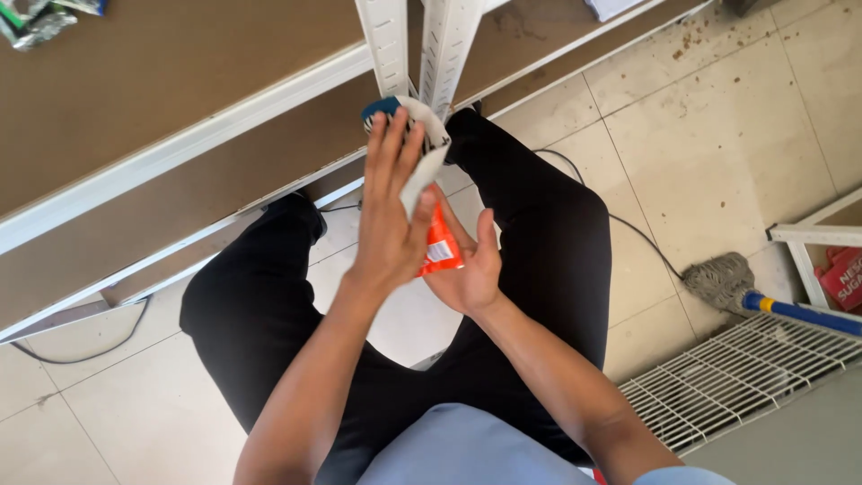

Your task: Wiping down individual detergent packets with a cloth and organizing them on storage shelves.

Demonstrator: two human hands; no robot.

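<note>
Wiping step: left hand point(388, 224) presses white cloth point(422, 166) flat onto orange packet point(440, 247) cupped in right hand point(467, 274); next stroke likely needs steady backing.

Brown shelf boards point(162, 99) with crumpled wrappers point(36, 18) atop; tiled floor point(718, 117) bearing mop head point(718, 280), black cable point(628, 229), wire rack point(745, 373).

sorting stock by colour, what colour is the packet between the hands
Orange-red packet with a small white patch, seen in the head view.
</note>
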